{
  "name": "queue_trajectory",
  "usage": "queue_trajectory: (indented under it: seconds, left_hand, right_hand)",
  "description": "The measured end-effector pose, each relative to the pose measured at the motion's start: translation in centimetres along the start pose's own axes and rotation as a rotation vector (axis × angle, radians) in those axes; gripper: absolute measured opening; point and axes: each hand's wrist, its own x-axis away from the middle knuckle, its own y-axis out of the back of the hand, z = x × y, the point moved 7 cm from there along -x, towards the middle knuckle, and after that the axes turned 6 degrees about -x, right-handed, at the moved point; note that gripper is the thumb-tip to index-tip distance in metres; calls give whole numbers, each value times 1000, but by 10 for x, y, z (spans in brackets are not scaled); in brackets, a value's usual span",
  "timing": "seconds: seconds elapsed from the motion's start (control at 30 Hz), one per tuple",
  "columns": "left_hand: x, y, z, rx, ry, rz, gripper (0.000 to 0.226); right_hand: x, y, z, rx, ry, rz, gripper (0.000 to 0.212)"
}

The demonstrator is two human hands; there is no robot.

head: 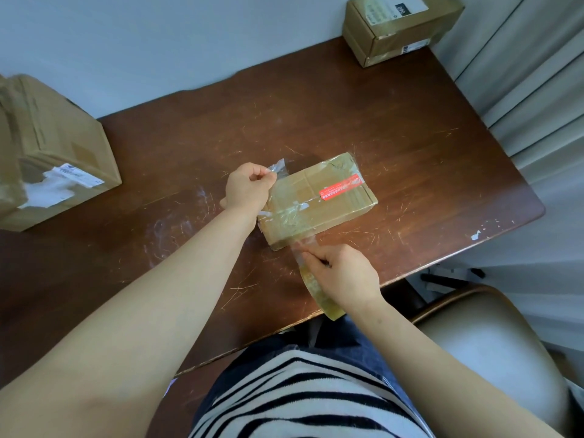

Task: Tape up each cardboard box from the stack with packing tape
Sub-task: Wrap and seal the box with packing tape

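The box [319, 200] lay on the table [395, 128]. At its left, the left hand [248, 188] pinched the tape [278, 167] by its free end. Just in front, the right hand [344, 273] gripped the roll [319, 295], probably to hold the tape taut across the box.

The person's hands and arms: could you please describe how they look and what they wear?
The left hand and right hand are bare: no gloves, watch or bracelet show. The left forearm and right forearm are bare, no sleeve in view. The top is striped black and white.
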Motion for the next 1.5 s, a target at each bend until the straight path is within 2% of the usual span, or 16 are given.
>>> queue_trajectory:
  seconds: [0.17,0.43,0.53,0.6,0.63,0.67,0.7,0.8,0.87,0.9,0.97,1.07,1.17,1.23,1.33,1.5]
  left_hand:
    - [-3,-2,3,-19,19,9,14]
    - [2,-12,2,64,235,137,27]
    - [-4,-12,7,31,280,106,14]
    - [-7,-11,11,-44,306,96,28]
    - [-10,-10,14,-125,318,86,44]
    - [-14,-7,15,-243,296,57,59]
    - [-16,-1,8,-377,202,-12,62]
    - [5,2,-45,-640,-417,-261,34]
    - [23,-18,-60,-799,-654,-217,36]
    - [27,-31,-55,-908,-679,-143,41]
    - [27,-48,-36,-1070,-621,-10,50]
    - [24,-49,-27,-1103,-580,49,55]
    - [24,-54,-31,-1117,-514,107,74]
    - [33,-58,-26,-1180,-481,97,85]
    - [48,-62,-17,-1197,-556,24,84]
    - [46,-66,-17,-1196,-528,49,83]
  right_hand:
    - [-10,-5,-4,0,-58,37,29]
    - [-19,-6,-3,-73,-81,52,23]
    - [-22,-10,-5,-81,-89,50,24]
    - [-22,-10,-6,-105,-91,49,23]
    - [-22,-9,-5,-117,-89,49,22]
    - [-21,-9,-4,-126,-88,51,21]
    - [-21,-9,-3,-133,-84,52,21]
    - [-22,-9,-3,-148,-74,43,21]
    - [-24,-9,-4,-150,-80,42,21]
    - [-24,-9,-5,-151,-85,43,21]
    - [-25,-10,-5,-148,-85,49,21]
    - [-26,-10,-5,-148,-77,47,21]
    - [-27,-10,-6,-158,-69,41,22]
    - [-27,-12,-8,-197,-67,39,23]
    - [-29,-13,-10,-233,-81,18,44]
    - [-27,-16,-16,-389,-118,63,15]
